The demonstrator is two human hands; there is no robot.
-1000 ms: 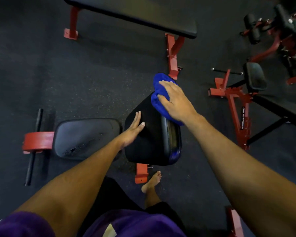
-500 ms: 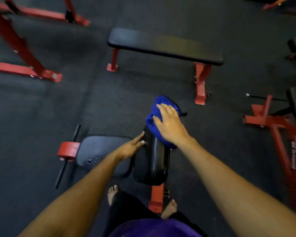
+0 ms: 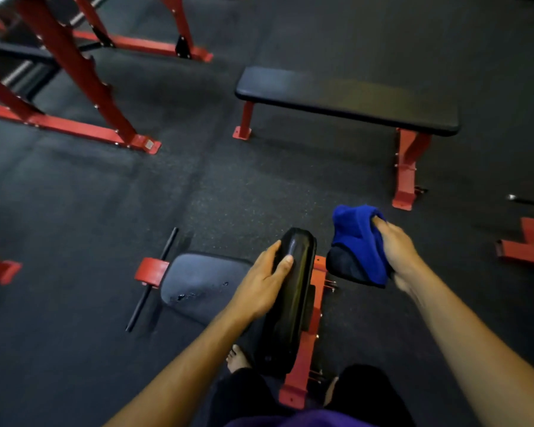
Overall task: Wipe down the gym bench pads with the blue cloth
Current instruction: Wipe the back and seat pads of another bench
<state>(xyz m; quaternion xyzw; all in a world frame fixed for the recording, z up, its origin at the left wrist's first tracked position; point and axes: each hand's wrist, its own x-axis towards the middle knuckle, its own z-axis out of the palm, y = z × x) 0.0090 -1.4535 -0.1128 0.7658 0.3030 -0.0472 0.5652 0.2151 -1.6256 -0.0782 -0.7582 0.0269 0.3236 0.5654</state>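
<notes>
Two bare hands work over a small red-framed bench in the head view, the only view given. The left hand (image 3: 264,283) lies on the upright back pad (image 3: 293,300), a glossy black pad seen almost edge-on, with the thumb hooked over its top edge and the fingers curled round its near face, so it grips the pad. The right hand (image 3: 396,245) is off to the right of that pad, clear of it, and has the blue cloth (image 3: 358,241) bunched in its fingers; the cloth hangs in a loose fold below and left of the knuckles, its lower part in shadow, and whether it touches anything underneath cannot be told. Just left of the back pad lies the seat pad (image 3: 198,283), a duller grey-black cushion with a scuffed, torn patch near its front edge, and beyond it a red bracket (image 3: 151,270) carries a thin black bar (image 3: 151,280) that runs across it at a slant. A long flat bench (image 3: 346,100) with red legs stands well apart at upper right, and a red rack frame (image 3: 74,78) fills the upper left. Dark speckled rubber floor (image 3: 244,186) lies under everything. One bare foot (image 3: 237,359) shows beside the base, below the left forearm.
</notes>
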